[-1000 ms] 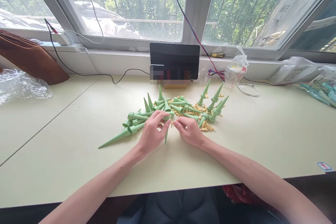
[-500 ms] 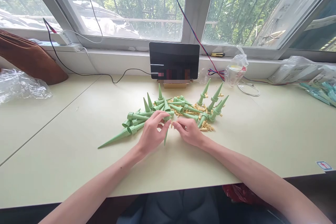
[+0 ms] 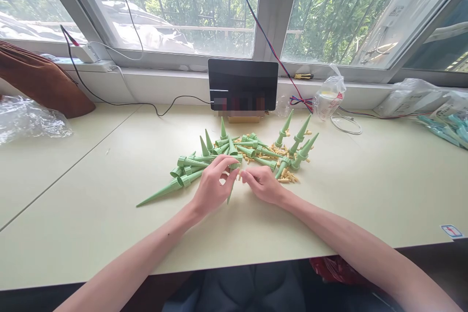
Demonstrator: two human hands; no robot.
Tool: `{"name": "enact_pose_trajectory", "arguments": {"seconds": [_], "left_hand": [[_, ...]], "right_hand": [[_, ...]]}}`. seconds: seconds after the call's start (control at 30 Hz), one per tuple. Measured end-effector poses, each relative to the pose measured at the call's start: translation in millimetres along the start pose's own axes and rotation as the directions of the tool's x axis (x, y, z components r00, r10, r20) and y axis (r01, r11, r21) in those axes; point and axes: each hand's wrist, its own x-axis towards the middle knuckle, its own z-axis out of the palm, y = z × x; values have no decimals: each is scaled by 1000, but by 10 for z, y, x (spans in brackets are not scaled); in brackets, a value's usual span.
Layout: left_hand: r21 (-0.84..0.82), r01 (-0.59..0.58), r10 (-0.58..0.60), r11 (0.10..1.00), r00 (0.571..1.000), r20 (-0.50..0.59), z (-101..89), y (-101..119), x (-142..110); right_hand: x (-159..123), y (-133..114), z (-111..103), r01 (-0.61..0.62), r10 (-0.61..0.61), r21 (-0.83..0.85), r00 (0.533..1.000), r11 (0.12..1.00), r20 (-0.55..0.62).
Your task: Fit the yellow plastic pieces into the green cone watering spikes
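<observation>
My left hand [image 3: 215, 181] is closed around the collar of a green plastic spike [image 3: 229, 197], whose tip points down toward me. Close on its right, my right hand [image 3: 263, 183] pinches a small tan peg [image 3: 240, 175] at the spike's collar; whether the peg is inserted there I cannot tell. Loose green spikes [image 3: 197, 162] lie heaped behind and left of my left hand, a few of them standing tip up. Beyond my right hand are scattered tan pegs [image 3: 288, 176] and several upright green spikes [image 3: 300, 131] with pegs at their collars.
A dark tablet [image 3: 243, 83] leans on a small cardboard stand [image 3: 244, 119] at the back of the table. A black cable [image 3: 157, 113] runs to it from the left. Clear plastic wrap [image 3: 31, 119] lies far left, and a bagged cup [image 3: 328, 100] stands back right.
The tip of the held spike has swung slightly left. My right hand has shifted only a little; the heaps look the same.
</observation>
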Motion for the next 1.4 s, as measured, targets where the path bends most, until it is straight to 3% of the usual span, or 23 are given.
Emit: {"name": "enact_pose_trajectory", "arguments": {"seconds": [0.63, 0.97, 1.4], "left_hand": [[18, -14, 15, 1000, 1000, -22, 7, -2, 2], [37, 3, -2, 999, 999, -40, 5, -24, 7], [34, 4, -3, 999, 1000, -29, 2, -11, 9]], "right_hand": [[6, -52, -8, -21, 22, -42, 999, 999, 25], [-1, -87, -20, -48, 55, 73, 995, 996, -89], [-1, -17, 1, -56, 60, 52, 995, 997, -74]]}}
